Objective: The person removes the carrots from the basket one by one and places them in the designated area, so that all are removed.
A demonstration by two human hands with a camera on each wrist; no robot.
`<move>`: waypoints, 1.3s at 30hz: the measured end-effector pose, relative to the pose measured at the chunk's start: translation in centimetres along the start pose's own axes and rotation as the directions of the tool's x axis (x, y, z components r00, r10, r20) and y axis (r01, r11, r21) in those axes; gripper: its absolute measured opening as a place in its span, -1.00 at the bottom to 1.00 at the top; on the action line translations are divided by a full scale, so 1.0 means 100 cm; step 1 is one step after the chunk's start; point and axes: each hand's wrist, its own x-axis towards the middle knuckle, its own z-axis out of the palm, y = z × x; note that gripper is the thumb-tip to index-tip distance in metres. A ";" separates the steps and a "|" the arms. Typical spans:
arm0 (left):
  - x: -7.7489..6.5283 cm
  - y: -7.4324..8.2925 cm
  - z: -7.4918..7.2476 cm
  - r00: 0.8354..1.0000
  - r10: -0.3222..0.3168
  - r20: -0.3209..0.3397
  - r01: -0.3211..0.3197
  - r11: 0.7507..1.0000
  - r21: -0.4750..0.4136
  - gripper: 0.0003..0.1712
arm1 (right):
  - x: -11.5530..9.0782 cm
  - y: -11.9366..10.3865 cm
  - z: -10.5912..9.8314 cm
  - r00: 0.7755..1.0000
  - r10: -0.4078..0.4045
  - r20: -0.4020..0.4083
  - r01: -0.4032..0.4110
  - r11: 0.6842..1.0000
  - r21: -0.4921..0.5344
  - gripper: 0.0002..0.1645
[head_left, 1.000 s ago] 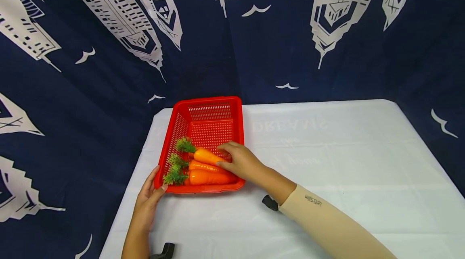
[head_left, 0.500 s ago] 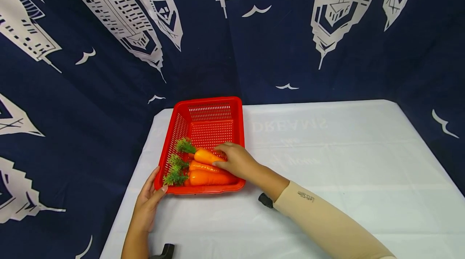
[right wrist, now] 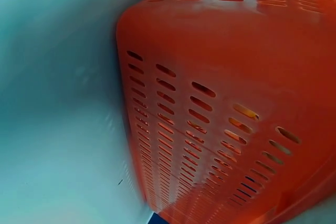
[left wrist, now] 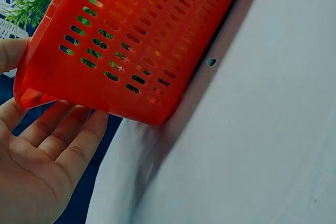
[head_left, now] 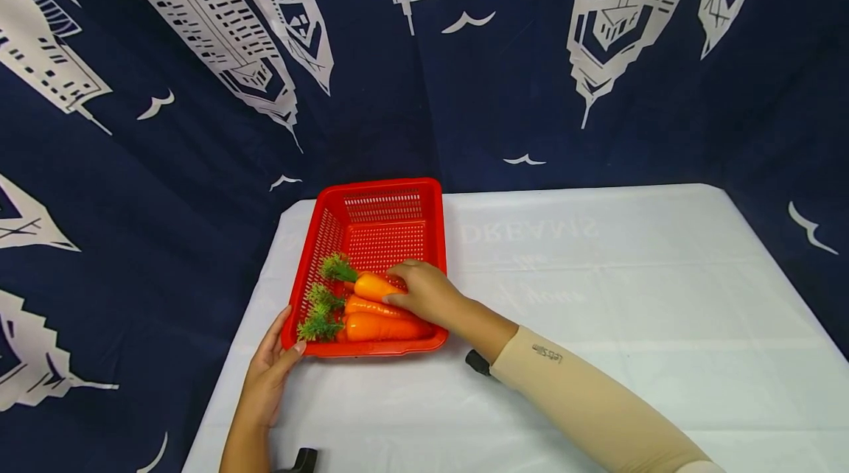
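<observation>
A red plastic basket (head_left: 391, 348) stands on the white-covered table, with three orange carrots lying side by side in its near half. Their green leafy tops point left. My right hand (head_left: 430, 295) reaches over the basket's right rim and holds the rearmost carrot (head_left: 373, 286) near its tapered end, which the hand hides. Beside it lie the middle carrot (head_left: 373, 306) and the front carrot (head_left: 385, 326). My left hand (head_left: 268, 370) grips the basket's near left corner, thumb on the rim. In the left wrist view, this hand's fingers (left wrist: 79, 153) touch the rim from outside.
A white cloth (head_left: 630, 311) covers the table. Behind and to the left hangs a dark blue curtain (head_left: 371, 112) with white buildings and birds, close to the basket's far side. Black wrist devices (head_left: 477, 362) show by both wrists.
My right hand has shifted slightly left along the rearmost carrot, its forearm moving left too. The left hand, basket and carrots look nearly unmoved.
</observation>
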 end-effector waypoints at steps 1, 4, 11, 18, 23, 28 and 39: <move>0.000 0.000 0.000 1.000 0.000 -0.001 0.000 1.000 -0.003 -0.19 | 0.001 0.000 0.001 1.000 -0.004 0.000 0.004 1.000 -0.001 -0.39; 0.000 0.000 0.000 1.000 0.000 -0.003 0.000 1.000 -0.012 -0.19 | 0.003 -0.001 0.003 1.000 -0.010 0.002 0.010 1.000 -0.012 -0.40; 0.000 0.000 0.000 1.000 -0.009 0.000 0.009 1.000 -0.010 -0.20 | 0.006 -0.003 0.004 1.000 0.006 0.020 -0.005 1.000 -0.025 -0.41; -0.001 0.000 0.001 1.000 -0.015 -0.002 0.015 1.000 -0.006 -0.20 | 0.007 -0.002 0.007 1.000 0.003 0.024 -0.001 0.998 -0.067 -0.41; -0.001 0.000 0.001 1.000 -0.006 -0.002 0.006 1.000 -0.001 -0.20 | 0.007 -0.001 0.009 1.000 -0.005 0.007 0.006 0.997 -0.083 -0.42; -0.002 0.000 0.001 1.000 -0.003 0.000 0.003 1.000 0.000 -0.20 | 0.007 -0.001 0.009 1.000 -0.014 0.000 0.014 0.996 -0.093 -0.44; -0.002 0.000 0.001 1.000 -0.005 0.006 0.005 1.000 -0.004 -0.20 | 0.005 -0.001 0.009 0.999 -0.025 -0.020 0.023 0.996 -0.089 -0.45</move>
